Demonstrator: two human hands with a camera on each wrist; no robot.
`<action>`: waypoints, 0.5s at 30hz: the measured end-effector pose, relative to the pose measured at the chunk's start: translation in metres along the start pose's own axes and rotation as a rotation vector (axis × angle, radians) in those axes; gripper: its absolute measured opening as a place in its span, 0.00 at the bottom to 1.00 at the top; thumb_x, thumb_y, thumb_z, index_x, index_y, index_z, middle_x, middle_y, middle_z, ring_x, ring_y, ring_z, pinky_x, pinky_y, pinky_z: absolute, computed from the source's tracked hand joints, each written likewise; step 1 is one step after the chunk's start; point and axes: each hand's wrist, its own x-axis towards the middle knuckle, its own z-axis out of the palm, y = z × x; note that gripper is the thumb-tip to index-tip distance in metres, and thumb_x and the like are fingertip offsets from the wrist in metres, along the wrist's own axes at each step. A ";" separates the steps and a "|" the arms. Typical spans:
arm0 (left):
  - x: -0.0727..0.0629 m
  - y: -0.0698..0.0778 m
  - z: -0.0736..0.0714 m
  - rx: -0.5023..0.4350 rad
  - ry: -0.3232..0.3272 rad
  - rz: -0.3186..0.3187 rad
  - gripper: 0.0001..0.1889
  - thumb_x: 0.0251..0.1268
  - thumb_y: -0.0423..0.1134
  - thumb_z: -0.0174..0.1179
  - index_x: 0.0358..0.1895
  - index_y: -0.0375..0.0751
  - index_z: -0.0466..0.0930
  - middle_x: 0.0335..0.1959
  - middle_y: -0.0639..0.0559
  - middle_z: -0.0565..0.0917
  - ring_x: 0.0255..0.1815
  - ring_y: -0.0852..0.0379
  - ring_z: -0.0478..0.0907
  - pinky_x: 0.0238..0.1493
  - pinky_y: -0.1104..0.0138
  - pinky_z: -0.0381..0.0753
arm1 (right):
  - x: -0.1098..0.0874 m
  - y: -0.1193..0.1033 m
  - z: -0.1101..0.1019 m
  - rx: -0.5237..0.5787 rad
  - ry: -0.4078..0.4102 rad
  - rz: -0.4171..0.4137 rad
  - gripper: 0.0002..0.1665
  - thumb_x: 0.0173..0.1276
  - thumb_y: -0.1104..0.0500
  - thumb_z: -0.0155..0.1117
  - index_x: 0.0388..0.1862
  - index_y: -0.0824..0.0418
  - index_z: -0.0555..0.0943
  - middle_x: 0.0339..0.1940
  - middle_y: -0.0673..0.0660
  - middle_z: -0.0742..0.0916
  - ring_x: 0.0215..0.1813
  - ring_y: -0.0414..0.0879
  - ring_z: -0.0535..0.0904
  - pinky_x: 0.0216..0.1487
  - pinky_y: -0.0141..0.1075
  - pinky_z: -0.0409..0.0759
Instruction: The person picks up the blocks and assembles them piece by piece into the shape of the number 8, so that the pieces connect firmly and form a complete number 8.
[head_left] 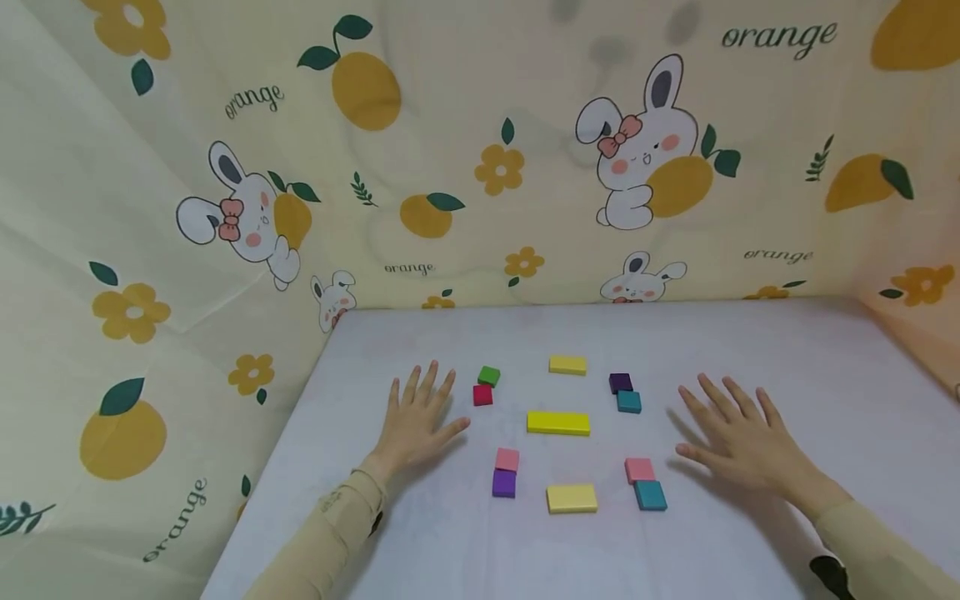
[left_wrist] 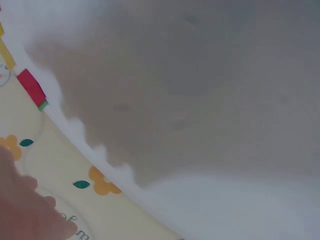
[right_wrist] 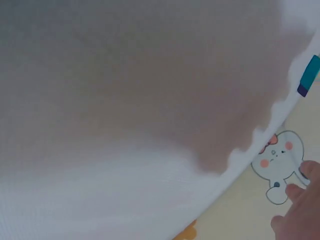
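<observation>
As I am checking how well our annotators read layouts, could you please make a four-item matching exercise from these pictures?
Column one:
1. Green block
2. Dark purple block
3. Bright yellow block
4. Right hand

Column two:
A. between the far yellow block and the near yellow block
B. fingers spread, holding nothing
C. just behind the red block
D. just behind the farther teal block

Pairs: 1-C, 2-D, 3-A, 4-B

the blocks (head_left: pixel 558 423) look smooth, the tabletop (head_left: pixel 435 533) matt, the backdrop (head_left: pixel 442 158) softly creased cloth.
</observation>
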 end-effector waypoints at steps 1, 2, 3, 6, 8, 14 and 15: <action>0.001 0.002 -0.001 -0.006 0.018 0.007 0.41 0.62 0.67 0.45 0.74 0.52 0.48 0.76 0.46 0.48 0.76 0.42 0.44 0.71 0.42 0.40 | 0.001 -0.001 -0.002 0.008 0.009 -0.003 0.49 0.62 0.32 0.52 0.76 0.47 0.47 0.77 0.60 0.54 0.77 0.60 0.37 0.70 0.53 0.17; 0.002 0.003 -0.002 -0.014 0.039 0.017 0.40 0.62 0.66 0.46 0.73 0.50 0.50 0.75 0.45 0.52 0.75 0.42 0.48 0.71 0.43 0.42 | 0.002 -0.003 -0.003 0.019 0.015 -0.005 0.48 0.62 0.32 0.53 0.75 0.48 0.49 0.75 0.62 0.58 0.76 0.62 0.44 0.71 0.54 0.21; 0.003 0.006 -0.003 -0.018 0.066 0.031 0.39 0.62 0.64 0.47 0.72 0.48 0.54 0.74 0.44 0.56 0.74 0.43 0.52 0.71 0.44 0.46 | 0.002 -0.005 -0.005 0.029 0.025 -0.010 0.48 0.62 0.33 0.54 0.75 0.49 0.52 0.73 0.62 0.62 0.74 0.62 0.51 0.72 0.56 0.28; 0.008 0.015 -0.007 -0.036 0.161 0.096 0.33 0.62 0.58 0.53 0.66 0.41 0.66 0.66 0.43 0.70 0.67 0.45 0.65 0.67 0.49 0.61 | 0.006 -0.013 -0.012 0.075 0.057 -0.028 0.44 0.60 0.36 0.59 0.71 0.54 0.61 0.67 0.65 0.71 0.65 0.63 0.64 0.67 0.60 0.53; 0.013 0.023 -0.008 -0.037 0.216 0.145 0.28 0.61 0.54 0.57 0.59 0.40 0.73 0.57 0.44 0.77 0.59 0.48 0.74 0.61 0.53 0.70 | 0.008 -0.020 -0.017 0.108 0.062 -0.031 0.41 0.60 0.39 0.61 0.67 0.57 0.67 0.62 0.65 0.75 0.62 0.63 0.69 0.59 0.59 0.64; 0.029 0.049 -0.010 -0.147 0.148 0.229 0.21 0.60 0.51 0.59 0.51 0.41 0.78 0.44 0.49 0.83 0.42 0.53 0.79 0.44 0.62 0.78 | 0.015 -0.042 -0.027 0.264 -0.066 -0.003 0.27 0.64 0.45 0.60 0.56 0.60 0.76 0.51 0.60 0.82 0.51 0.56 0.77 0.48 0.53 0.77; 0.032 0.053 -0.011 -0.174 0.111 0.233 0.21 0.60 0.51 0.59 0.52 0.41 0.78 0.44 0.50 0.84 0.43 0.54 0.79 0.45 0.62 0.78 | 0.017 -0.044 -0.027 0.295 -0.098 -0.005 0.25 0.64 0.45 0.60 0.55 0.59 0.77 0.49 0.58 0.83 0.49 0.53 0.78 0.47 0.50 0.78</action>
